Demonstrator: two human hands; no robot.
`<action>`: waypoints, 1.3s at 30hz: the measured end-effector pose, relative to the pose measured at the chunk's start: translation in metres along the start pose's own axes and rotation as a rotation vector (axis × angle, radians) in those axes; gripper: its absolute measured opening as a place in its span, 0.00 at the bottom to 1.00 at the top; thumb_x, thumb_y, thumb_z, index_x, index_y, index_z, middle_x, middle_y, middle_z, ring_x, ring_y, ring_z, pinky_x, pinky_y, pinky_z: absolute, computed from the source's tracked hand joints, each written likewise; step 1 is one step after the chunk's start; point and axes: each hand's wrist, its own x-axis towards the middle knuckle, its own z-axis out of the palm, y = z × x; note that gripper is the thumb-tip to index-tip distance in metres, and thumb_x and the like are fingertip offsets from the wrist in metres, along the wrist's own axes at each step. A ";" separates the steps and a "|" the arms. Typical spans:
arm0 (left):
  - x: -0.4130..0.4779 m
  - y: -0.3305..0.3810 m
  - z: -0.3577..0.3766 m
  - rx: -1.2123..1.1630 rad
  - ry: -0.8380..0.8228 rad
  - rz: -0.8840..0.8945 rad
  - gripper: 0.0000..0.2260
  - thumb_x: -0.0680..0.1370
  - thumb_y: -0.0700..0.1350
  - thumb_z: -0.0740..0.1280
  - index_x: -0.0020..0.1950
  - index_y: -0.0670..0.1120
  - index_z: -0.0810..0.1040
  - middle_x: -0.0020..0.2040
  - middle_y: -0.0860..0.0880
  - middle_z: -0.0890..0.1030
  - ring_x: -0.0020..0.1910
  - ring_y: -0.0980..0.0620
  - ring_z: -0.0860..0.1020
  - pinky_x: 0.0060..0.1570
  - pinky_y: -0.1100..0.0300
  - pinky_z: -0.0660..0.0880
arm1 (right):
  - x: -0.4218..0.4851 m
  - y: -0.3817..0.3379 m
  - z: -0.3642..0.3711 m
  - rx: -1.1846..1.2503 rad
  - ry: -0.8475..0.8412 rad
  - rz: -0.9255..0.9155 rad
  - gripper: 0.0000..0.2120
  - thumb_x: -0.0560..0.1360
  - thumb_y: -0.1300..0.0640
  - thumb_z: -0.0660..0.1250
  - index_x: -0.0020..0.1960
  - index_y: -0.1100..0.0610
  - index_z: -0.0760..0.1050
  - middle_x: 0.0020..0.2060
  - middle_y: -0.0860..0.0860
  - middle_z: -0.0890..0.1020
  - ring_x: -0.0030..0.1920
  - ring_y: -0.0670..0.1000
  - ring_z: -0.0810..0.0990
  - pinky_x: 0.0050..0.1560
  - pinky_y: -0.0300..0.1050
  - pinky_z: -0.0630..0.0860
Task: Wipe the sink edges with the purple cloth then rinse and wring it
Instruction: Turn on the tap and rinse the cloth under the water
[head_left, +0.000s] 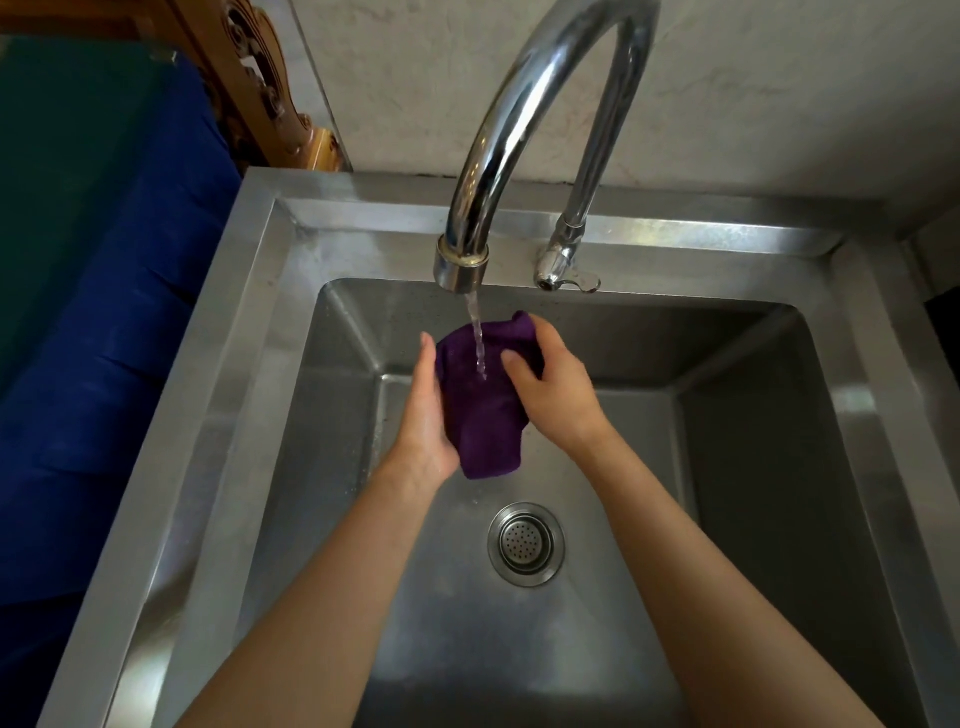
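Your left hand (428, 415), fingers straight, lies flat against the purple cloth (485, 421); your right hand (558, 395) pinches its top edge under the running tap (519, 130), over the sink (249, 312).

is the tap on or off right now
On. A thin stream of water runs from the faucet spout onto the purple cloth, which the right hand grips and the left hand supports over the sink.
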 end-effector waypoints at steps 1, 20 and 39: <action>0.002 -0.001 0.003 0.037 0.036 0.000 0.26 0.75 0.66 0.57 0.47 0.47 0.84 0.46 0.44 0.85 0.45 0.48 0.84 0.43 0.53 0.79 | -0.004 0.003 0.002 -0.041 0.002 -0.035 0.18 0.77 0.56 0.64 0.65 0.57 0.68 0.51 0.50 0.79 0.52 0.49 0.77 0.54 0.44 0.75; 0.004 -0.006 0.014 0.376 0.337 0.148 0.18 0.78 0.58 0.59 0.38 0.48 0.80 0.38 0.48 0.82 0.42 0.48 0.81 0.48 0.53 0.77 | 0.033 0.001 0.029 -0.440 0.095 0.000 0.24 0.81 0.45 0.48 0.50 0.61 0.75 0.45 0.60 0.82 0.46 0.61 0.80 0.42 0.48 0.71; 0.006 0.005 0.008 0.520 0.178 0.156 0.12 0.76 0.57 0.63 0.41 0.51 0.81 0.42 0.50 0.84 0.47 0.49 0.82 0.50 0.53 0.78 | 0.013 0.012 -0.007 -0.068 -0.105 0.052 0.18 0.77 0.46 0.61 0.61 0.56 0.73 0.52 0.51 0.80 0.53 0.51 0.78 0.56 0.47 0.76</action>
